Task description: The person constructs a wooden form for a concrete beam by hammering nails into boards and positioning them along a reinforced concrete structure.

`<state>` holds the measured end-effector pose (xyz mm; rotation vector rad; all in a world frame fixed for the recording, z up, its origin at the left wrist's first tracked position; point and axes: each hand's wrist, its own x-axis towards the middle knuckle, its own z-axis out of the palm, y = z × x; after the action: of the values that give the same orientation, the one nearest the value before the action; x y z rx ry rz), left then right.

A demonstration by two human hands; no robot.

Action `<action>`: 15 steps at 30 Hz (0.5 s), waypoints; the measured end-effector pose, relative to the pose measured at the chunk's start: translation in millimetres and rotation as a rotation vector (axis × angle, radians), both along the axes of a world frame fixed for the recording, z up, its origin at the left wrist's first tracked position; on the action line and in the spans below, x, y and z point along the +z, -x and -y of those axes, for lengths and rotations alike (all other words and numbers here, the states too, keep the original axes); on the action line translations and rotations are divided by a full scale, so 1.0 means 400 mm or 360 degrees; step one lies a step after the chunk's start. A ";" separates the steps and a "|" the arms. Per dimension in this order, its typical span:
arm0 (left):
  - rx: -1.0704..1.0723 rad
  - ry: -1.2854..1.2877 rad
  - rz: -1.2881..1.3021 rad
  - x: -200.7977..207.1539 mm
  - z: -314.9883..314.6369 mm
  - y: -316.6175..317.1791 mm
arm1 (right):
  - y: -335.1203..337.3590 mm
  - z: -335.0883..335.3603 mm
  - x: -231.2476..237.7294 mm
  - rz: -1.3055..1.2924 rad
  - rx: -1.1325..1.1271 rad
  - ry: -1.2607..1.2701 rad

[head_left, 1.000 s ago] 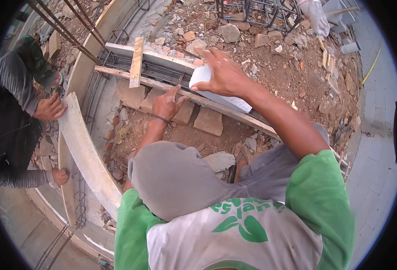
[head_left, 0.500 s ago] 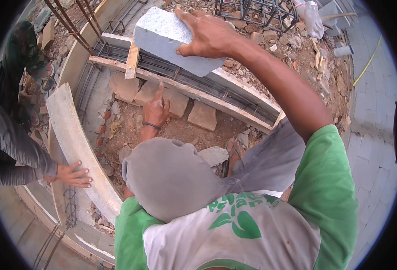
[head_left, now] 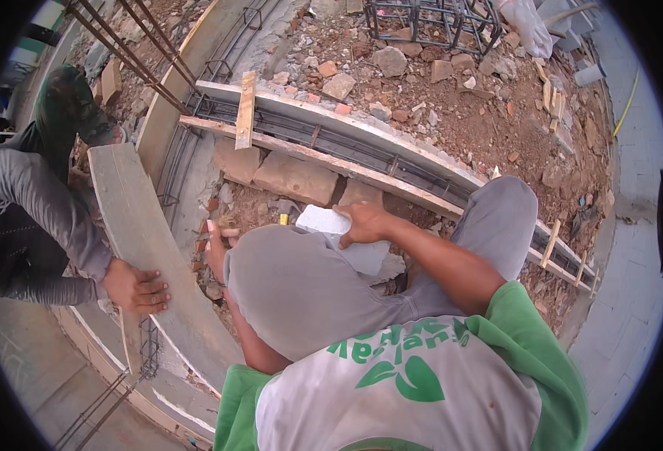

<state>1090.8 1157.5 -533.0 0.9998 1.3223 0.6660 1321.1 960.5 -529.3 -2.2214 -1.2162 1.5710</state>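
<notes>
My right hand [head_left: 363,224] grips the edge of a light grey, rough-faced concrete block [head_left: 324,219], held low between my knees over the rubble. Part of the block is behind my left knee. My left hand [head_left: 217,246] is beside the outer side of that knee, partly covered by it. Its fingers are stretched apart, and nothing shows in them. Just left of the block is a small object with a grey head and a yellow part [head_left: 284,219], mostly hidden by the knee.
A co-worker's hand [head_left: 137,287] rests on a long board [head_left: 139,203] at the left. Ahead, a plank form [head_left: 324,154] holds steel bars, with a short wooden cleat [head_left: 245,113] across it. Upright rebars [head_left: 132,49] stand far left. Brown stones [head_left: 294,177] line the form's near side.
My right hand has brought the block down from above the plank form to between my knees. My left hand has drawn back from the stones toward my left knee. The view has shifted somewhat.
</notes>
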 end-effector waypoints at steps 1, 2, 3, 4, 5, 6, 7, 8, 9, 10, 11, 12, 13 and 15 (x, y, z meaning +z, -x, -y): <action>0.0026 -0.0060 -0.0017 0.027 -0.002 0.011 | 0.005 0.012 -0.045 -0.0057 0.0042 -0.0032; 0.0037 -0.0108 0.0063 0.053 -0.008 0.033 | 0.009 0.009 -0.078 -0.0070 0.0093 -0.0061; 0.0049 -0.0140 0.0157 0.073 -0.014 0.054 | 0.004 0.003 -0.100 0.0022 0.0239 -0.0031; 0.0018 -0.0205 0.0338 0.098 -0.026 0.070 | 0.002 -0.017 -0.111 0.0112 0.0382 -0.0014; -0.0017 -0.0205 0.0691 0.136 -0.031 0.072 | 0.000 -0.032 -0.072 0.0190 0.0465 0.0040; -0.0020 -0.0211 0.0669 0.184 -0.027 0.065 | -0.005 -0.053 -0.039 0.0169 0.0464 0.0032; 0.0043 -0.0148 0.1041 0.248 -0.014 0.055 | -0.008 -0.078 -0.003 0.0217 0.0349 -0.0056; 0.0093 -0.0076 0.1419 0.306 -0.006 0.039 | -0.014 -0.098 0.043 0.0269 0.0217 -0.0141; 0.0072 -0.0115 0.1453 0.360 0.003 0.025 | -0.017 -0.116 0.135 0.0222 0.0035 -0.0326; 0.0047 -0.0149 0.1492 0.413 0.018 0.007 | -0.021 -0.126 0.227 0.0181 -0.0154 -0.0505; -0.0009 -0.0115 0.1483 0.453 0.032 -0.032 | -0.029 -0.114 0.264 0.0138 -0.0222 -0.0839; -0.0158 -0.0096 0.1580 0.493 0.049 -0.081 | -0.038 -0.096 0.297 0.0108 -0.0306 -0.1167; -0.0312 -0.0025 0.1688 0.521 0.069 -0.134 | -0.048 -0.076 0.344 0.0066 -0.0325 -0.1332; -0.0581 -0.0015 0.1649 0.556 0.077 -0.205 | -0.076 -0.057 0.423 -0.0043 -0.0374 -0.1658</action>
<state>1172.6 1126.8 -310.8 0.6943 0.2221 0.7458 1351.3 983.4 -359.9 -1.5421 -1.2728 0.6058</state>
